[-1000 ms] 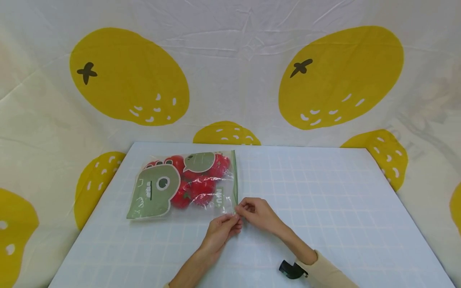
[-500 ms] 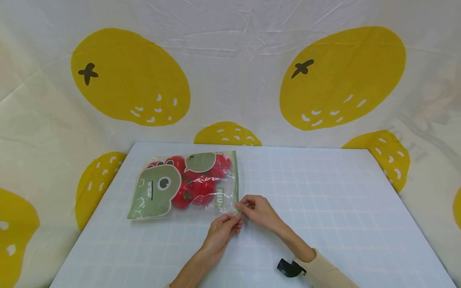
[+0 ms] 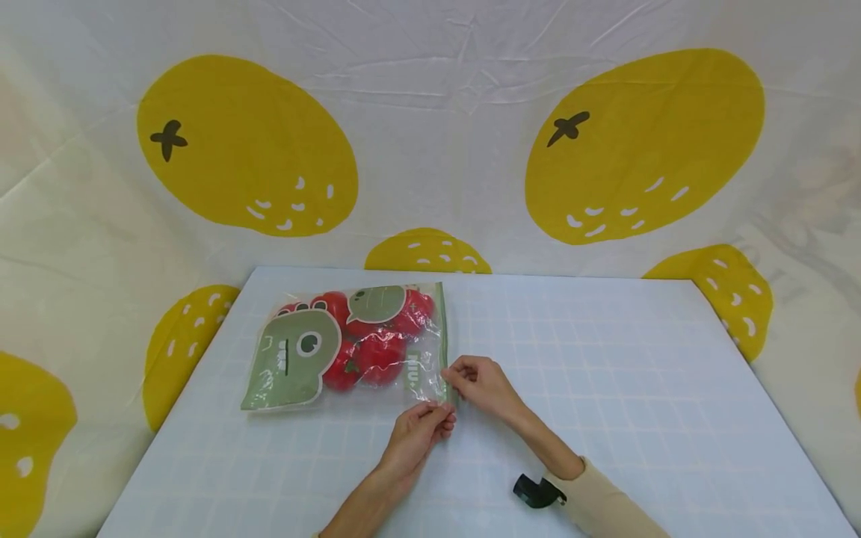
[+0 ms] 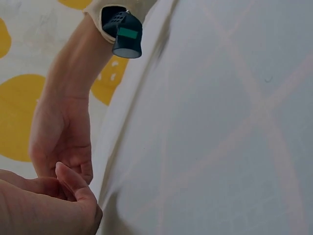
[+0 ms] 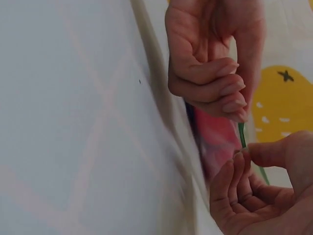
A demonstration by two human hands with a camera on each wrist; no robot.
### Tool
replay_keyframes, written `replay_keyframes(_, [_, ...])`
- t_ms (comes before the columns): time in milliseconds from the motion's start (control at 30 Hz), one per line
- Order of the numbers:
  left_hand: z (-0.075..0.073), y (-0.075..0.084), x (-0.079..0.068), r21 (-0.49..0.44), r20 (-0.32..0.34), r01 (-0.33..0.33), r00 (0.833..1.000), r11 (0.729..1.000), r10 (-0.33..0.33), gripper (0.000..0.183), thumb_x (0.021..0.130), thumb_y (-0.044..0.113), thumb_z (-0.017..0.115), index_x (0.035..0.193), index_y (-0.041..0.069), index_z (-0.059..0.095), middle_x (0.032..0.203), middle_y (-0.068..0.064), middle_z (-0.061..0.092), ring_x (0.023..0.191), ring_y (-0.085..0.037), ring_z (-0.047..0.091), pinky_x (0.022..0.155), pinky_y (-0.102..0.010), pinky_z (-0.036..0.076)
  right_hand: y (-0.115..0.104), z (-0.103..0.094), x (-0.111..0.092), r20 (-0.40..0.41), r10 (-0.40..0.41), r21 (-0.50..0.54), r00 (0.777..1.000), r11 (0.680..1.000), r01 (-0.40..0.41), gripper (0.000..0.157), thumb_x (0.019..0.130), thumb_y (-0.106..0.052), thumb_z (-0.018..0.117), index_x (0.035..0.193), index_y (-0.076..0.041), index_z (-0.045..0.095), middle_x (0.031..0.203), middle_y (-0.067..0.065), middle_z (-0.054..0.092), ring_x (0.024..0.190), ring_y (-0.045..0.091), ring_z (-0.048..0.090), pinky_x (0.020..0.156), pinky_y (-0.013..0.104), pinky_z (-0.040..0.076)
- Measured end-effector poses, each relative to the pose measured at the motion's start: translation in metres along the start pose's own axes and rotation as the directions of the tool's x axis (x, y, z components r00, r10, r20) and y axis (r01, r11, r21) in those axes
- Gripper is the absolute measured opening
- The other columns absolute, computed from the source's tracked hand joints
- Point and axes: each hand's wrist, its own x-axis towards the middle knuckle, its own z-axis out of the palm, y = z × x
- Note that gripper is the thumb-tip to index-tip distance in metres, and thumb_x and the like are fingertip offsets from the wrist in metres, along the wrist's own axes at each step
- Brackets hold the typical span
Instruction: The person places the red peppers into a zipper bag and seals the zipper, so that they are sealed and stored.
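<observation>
A clear zip bag (image 3: 373,400) with green dinosaur prints lies flat on the table, its green-edged opening to the right. Several round red fruits (image 3: 381,359) with green stems, looking like tomatoes, show through the plastic. My left hand (image 3: 415,441) pinches the near corner of the bag's opening between thumb and fingers. Slightly farther along that edge, my right hand (image 3: 487,388) pinches the green strip. The right wrist view shows the strip (image 5: 242,134) running from the left hand's fingertips to the right thumb and fingers. In the left wrist view the bag is hidden.
The table (image 3: 605,388) has a pale blue checked cover. Behind it and at both sides hangs a white cloth (image 3: 437,149) with yellow fruit prints. A black wrist camera (image 3: 538,492) sits by the right sleeve.
My right hand has slid a short way along the green strip, away from my body, and its gap from the left hand has widened. The left hand keeps its place at the corner.
</observation>
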Motion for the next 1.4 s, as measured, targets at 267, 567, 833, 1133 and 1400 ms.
replay_keyframes(267, [-0.002, -0.001, -0.002, 0.000, 0.021, -0.009, 1.000, 1.000, 0.009, 0.017, 0.103, 0.012, 0.062, 0.108, -0.004, 0.063, 0.099, -0.008, 0.067, 0.089, -0.012, 0.063, 0.080, -0.022, 0.055, 0.000, 0.000, 0.009, -0.023, 0.010, 0.019, 1.000, 1.000, -0.010, 0.020, 0.098, -0.022, 0.070, 0.088, -0.005, 0.073, 0.064, -0.003, 0.059, 0.059, 0.009, 0.053, 0.053, 0.022, 0.041])
replay_keyframes(567, [-0.004, -0.003, -0.001, -0.019, 0.035, -0.022, 0.999, 1.000, 0.022, 0.013, 0.102, 0.012, 0.063, 0.103, -0.001, 0.062, 0.098, -0.007, 0.067, 0.087, -0.010, 0.063, 0.079, -0.021, 0.055, -0.001, 0.000, 0.018, -0.055, 0.026, 0.045, 0.998, 0.999, -0.023, 0.023, 0.098, -0.022, 0.069, 0.088, -0.002, 0.071, 0.064, -0.001, 0.059, 0.059, 0.010, 0.053, 0.053, 0.022, 0.042])
replay_keyframes(833, [-0.004, -0.006, -0.002, -0.008, 0.037, -0.032, 0.999, 0.999, 0.032, 0.014, 0.102, 0.012, 0.063, 0.103, -0.002, 0.064, 0.096, -0.006, 0.067, 0.086, -0.012, 0.063, 0.079, -0.021, 0.055, 0.000, -0.001, 0.028, -0.078, 0.038, 0.053, 0.996, 0.998, -0.033, 0.022, 0.098, -0.021, 0.070, 0.089, -0.001, 0.071, 0.066, -0.001, 0.060, 0.060, 0.009, 0.054, 0.055, 0.023, 0.044])
replay_keyframes(1133, [-0.006, -0.005, -0.004, 0.003, 0.030, -0.021, 0.999, 1.000, 0.021, 0.016, 0.102, 0.013, 0.063, 0.104, -0.002, 0.064, 0.097, -0.006, 0.068, 0.087, -0.012, 0.063, 0.080, -0.021, 0.055, -0.001, -0.001, 0.039, -0.103, 0.052, 0.044, 0.993, 0.998, -0.048, 0.022, 0.098, -0.022, 0.070, 0.090, -0.002, 0.071, 0.066, -0.001, 0.060, 0.061, 0.011, 0.053, 0.055, 0.024, 0.044])
replay_keyframes(1400, [-0.005, -0.007, -0.004, 0.014, 0.024, -0.030, 0.999, 0.999, 0.029, 0.017, 0.102, 0.013, 0.063, 0.105, -0.003, 0.065, 0.096, -0.007, 0.068, 0.087, -0.012, 0.063, 0.080, -0.022, 0.056, -0.001, -0.003, 0.047, -0.112, 0.058, 0.074, 0.992, 0.996, -0.049, 0.023, 0.098, -0.022, 0.070, 0.089, -0.001, 0.071, 0.065, 0.000, 0.059, 0.060, 0.010, 0.053, 0.055, 0.024, 0.044])
